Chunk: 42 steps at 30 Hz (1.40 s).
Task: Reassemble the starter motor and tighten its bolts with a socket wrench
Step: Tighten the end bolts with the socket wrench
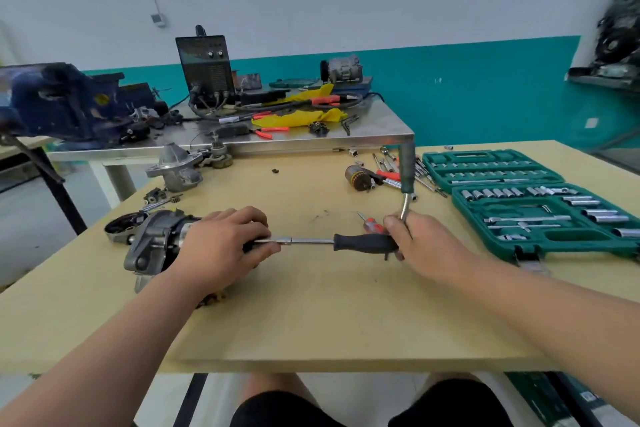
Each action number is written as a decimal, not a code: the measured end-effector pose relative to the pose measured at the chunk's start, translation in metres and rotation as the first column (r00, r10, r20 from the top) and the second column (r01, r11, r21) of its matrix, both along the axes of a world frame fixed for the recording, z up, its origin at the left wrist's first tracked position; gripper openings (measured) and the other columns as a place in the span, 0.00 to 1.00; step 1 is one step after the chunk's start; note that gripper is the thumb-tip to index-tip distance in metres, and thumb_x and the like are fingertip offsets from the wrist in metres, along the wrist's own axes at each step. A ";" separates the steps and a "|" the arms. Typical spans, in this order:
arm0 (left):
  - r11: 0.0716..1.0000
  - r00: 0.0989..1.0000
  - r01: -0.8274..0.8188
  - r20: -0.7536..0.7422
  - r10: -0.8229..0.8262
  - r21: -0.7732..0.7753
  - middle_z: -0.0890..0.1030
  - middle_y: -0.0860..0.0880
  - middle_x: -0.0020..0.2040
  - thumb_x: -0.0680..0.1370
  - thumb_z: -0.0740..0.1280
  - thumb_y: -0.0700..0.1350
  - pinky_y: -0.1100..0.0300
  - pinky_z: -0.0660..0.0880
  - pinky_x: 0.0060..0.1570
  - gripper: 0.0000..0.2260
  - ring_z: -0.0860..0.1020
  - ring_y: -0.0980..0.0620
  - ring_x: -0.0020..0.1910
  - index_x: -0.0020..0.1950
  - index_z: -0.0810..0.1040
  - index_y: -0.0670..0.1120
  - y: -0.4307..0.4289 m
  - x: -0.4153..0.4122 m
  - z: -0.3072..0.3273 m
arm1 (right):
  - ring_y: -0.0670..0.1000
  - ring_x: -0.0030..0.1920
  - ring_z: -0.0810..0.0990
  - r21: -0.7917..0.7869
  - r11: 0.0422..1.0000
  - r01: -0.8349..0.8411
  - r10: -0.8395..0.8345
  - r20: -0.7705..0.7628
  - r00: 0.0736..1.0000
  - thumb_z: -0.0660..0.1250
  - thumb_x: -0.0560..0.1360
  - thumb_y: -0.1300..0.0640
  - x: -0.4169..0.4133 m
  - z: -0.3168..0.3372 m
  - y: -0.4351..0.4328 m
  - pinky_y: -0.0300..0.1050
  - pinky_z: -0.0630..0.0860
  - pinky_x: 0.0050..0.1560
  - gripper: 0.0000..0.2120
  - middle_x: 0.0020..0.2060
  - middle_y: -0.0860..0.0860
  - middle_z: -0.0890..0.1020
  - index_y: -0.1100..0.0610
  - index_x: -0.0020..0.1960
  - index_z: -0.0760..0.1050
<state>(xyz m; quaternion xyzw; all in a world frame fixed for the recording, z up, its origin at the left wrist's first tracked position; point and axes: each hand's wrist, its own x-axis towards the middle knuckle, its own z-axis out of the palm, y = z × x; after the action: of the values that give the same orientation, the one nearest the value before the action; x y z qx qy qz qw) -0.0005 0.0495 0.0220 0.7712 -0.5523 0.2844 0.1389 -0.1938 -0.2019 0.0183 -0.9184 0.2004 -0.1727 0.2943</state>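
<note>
The starter motor [152,243] lies on its side at the left of the wooden table [311,322]. My left hand [221,246] wraps over the motor's body and the front of the tool's metal shaft. A black-handled socket driver [363,242] lies level between my hands, its shaft [308,240] pointing into the motor. My right hand [419,243] grips the driver's handle end together with a ratchet wrench [405,184] whose green-grey handle stands upward. The bolt and the socket on it are hidden under my left hand.
An open green socket set case [540,204] lies at the right. A red-handled screwdriver [374,224], an armature [358,177] and loose tools lie behind my right hand. A motor nose housing [176,166] and an end cap [124,224] sit at the left. A steel bench [311,140] stands behind.
</note>
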 end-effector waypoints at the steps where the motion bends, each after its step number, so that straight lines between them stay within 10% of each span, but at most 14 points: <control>1: 1.000 1.000 -0.002 -0.006 0.002 0.010 0.82 0.56 0.46 0.75 0.58 0.63 0.60 0.73 0.37 0.22 0.81 0.51 0.38 0.42 0.85 0.51 -0.001 -0.001 0.000 | 0.51 0.32 0.79 -0.117 0.993 0.015 -0.001 0.117 0.993 0.56 0.81 0.49 -0.005 0.000 0.000 0.40 0.72 0.31 0.14 0.33 0.51 0.81 0.56 0.48 0.76; 3: 1.000 1.000 -0.003 -0.016 0.003 0.007 0.81 0.57 0.46 0.76 0.55 0.65 0.60 0.72 0.37 0.24 0.81 0.51 0.38 0.42 0.85 0.51 -0.002 -0.001 0.000 | 0.53 0.31 0.78 0.097 0.993 -0.068 0.055 0.129 0.990 0.56 0.81 0.49 -0.008 0.002 0.001 0.43 0.73 0.29 0.16 0.32 0.52 0.79 0.58 0.49 0.77; 6: 0.999 0.999 0.009 -0.039 -0.011 -0.040 0.81 0.57 0.46 0.79 0.46 0.69 0.60 0.72 0.39 0.33 0.80 0.51 0.38 0.42 0.85 0.52 0.001 0.001 0.000 | 0.50 0.18 0.63 0.769 0.638 0.036 -0.055 -0.001 0.998 0.53 0.81 0.44 0.013 0.013 0.007 0.36 0.60 0.19 0.20 0.22 0.53 0.70 0.58 0.45 0.75; 11: 0.999 0.998 -0.007 -0.062 0.004 -0.046 0.82 0.56 0.47 0.75 0.56 0.67 0.60 0.73 0.38 0.25 0.81 0.50 0.40 0.43 0.85 0.50 0.004 0.003 -0.001 | 0.49 0.31 0.79 -0.065 0.984 -0.164 0.175 0.260 0.950 0.59 0.79 0.48 -0.012 -0.001 0.010 0.35 0.73 0.33 0.16 0.34 0.50 0.80 0.58 0.51 0.79; 16: 0.997 0.997 -0.042 -0.072 0.037 -0.070 0.81 0.56 0.49 0.73 0.57 0.67 0.60 0.72 0.38 0.25 0.81 0.51 0.42 0.46 0.85 0.51 0.012 0.006 0.002 | 0.50 0.18 0.63 0.778 0.628 0.025 0.072 -0.091 0.993 0.53 0.80 0.40 0.012 0.001 0.013 0.38 0.62 0.21 0.22 0.22 0.52 0.71 0.56 0.45 0.76; 18: 0.999 0.998 -0.015 -0.058 0.012 -0.053 0.82 0.56 0.48 0.73 0.58 0.69 0.61 0.71 0.38 0.26 0.81 0.52 0.41 0.45 0.85 0.51 0.012 0.004 0.002 | 0.52 0.26 0.74 0.264 0.962 -0.064 0.094 -0.104 0.990 0.53 0.81 0.42 0.008 -0.013 0.009 0.44 0.70 0.29 0.23 0.27 0.51 0.78 0.58 0.48 0.77; 21: 0.997 0.999 -0.024 -0.045 0.020 -0.078 0.82 0.55 0.47 0.73 0.67 0.63 0.61 0.70 0.38 0.18 0.81 0.51 0.40 0.44 0.86 0.50 0.012 0.001 0.002 | 0.53 0.38 0.80 -0.207 0.975 -0.081 0.126 0.213 0.969 0.56 0.81 0.50 0.000 -0.021 0.011 0.47 0.74 0.40 0.16 0.38 0.48 0.82 0.58 0.53 0.78; 23: 0.996 0.997 -0.039 -0.063 0.033 -0.086 0.82 0.55 0.47 0.72 0.71 0.59 0.59 0.72 0.38 0.13 0.81 0.50 0.40 0.44 0.86 0.51 0.012 0.002 0.002 | 0.50 0.26 0.71 0.346 0.934 -0.089 0.019 0.200 0.980 0.54 0.80 0.47 0.008 -0.012 0.015 0.42 0.67 0.28 0.18 0.26 0.49 0.76 0.57 0.47 0.77; 26: 0.997 0.996 -0.051 -0.070 0.047 -0.060 0.82 0.55 0.47 0.70 0.77 0.56 0.59 0.71 0.38 0.10 0.81 0.50 0.40 0.45 0.85 0.51 0.014 0.004 0.001 | 0.47 0.18 0.57 0.903 0.412 0.120 0.045 -0.152 0.987 0.54 0.81 0.43 0.016 0.002 0.016 0.37 0.56 0.20 0.19 0.21 0.50 0.65 0.56 0.54 0.75; 30: 0.999 1.000 -0.011 -0.027 0.010 -0.047 0.81 0.55 0.46 0.72 0.75 0.55 0.61 0.68 0.38 0.09 0.80 0.51 0.38 0.45 0.85 0.50 0.014 0.005 0.000 | 0.47 0.25 0.71 0.111 0.994 -0.010 0.010 0.000 1.000 0.55 0.81 0.45 0.004 -0.002 0.015 0.40 0.70 0.28 0.19 0.29 0.50 0.77 0.57 0.51 0.77; 32: 0.999 1.000 -0.003 -0.023 0.002 -0.049 0.81 0.56 0.46 0.74 0.71 0.57 0.61 0.67 0.37 0.11 0.79 0.51 0.37 0.44 0.85 0.50 0.013 0.005 -0.001 | 0.49 0.29 0.77 -0.114 0.984 -0.140 0.162 0.221 0.962 0.57 0.79 0.48 0.001 -0.006 0.012 0.39 0.73 0.31 0.17 0.31 0.49 0.79 0.58 0.50 0.79; 36: 0.998 0.998 -0.029 -0.063 0.025 -0.054 0.81 0.56 0.47 0.74 0.72 0.57 0.61 0.68 0.37 0.11 0.80 0.52 0.38 0.44 0.85 0.51 0.014 0.007 0.000 | 0.50 0.19 0.61 0.747 0.664 0.030 -0.026 -0.018 1.000 0.54 0.79 0.42 0.029 0.005 0.010 0.37 0.59 0.20 0.20 0.21 0.53 0.68 0.57 0.48 0.74; 40: 0.997 0.996 -0.045 -0.080 0.040 -0.064 0.82 0.56 0.47 0.71 0.76 0.54 0.60 0.70 0.37 0.09 0.80 0.50 0.39 0.44 0.85 0.50 0.015 0.005 0.001 | 0.50 0.31 0.77 0.093 0.995 -0.023 0.010 0.136 0.991 0.56 0.82 0.49 0.016 -0.001 0.014 0.47 0.76 0.34 0.15 0.33 0.53 0.80 0.57 0.50 0.78; 42: 0.996 0.996 -0.044 -0.076 0.038 -0.078 0.82 0.55 0.46 0.71 0.76 0.53 0.60 0.69 0.37 0.08 0.80 0.50 0.38 0.43 0.85 0.50 0.016 0.005 0.001 | 0.47 0.30 0.76 0.147 0.985 -0.092 0.049 0.273 0.961 0.57 0.80 0.50 0.010 -0.004 0.019 0.46 0.75 0.33 0.15 0.32 0.53 0.80 0.57 0.47 0.80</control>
<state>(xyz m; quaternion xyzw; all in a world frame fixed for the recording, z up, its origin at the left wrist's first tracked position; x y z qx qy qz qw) 0.0044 0.0659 0.0226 0.7864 -0.5188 0.2801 0.1841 -0.1836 -0.1826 0.0144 -0.8667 0.1387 -0.2684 0.3969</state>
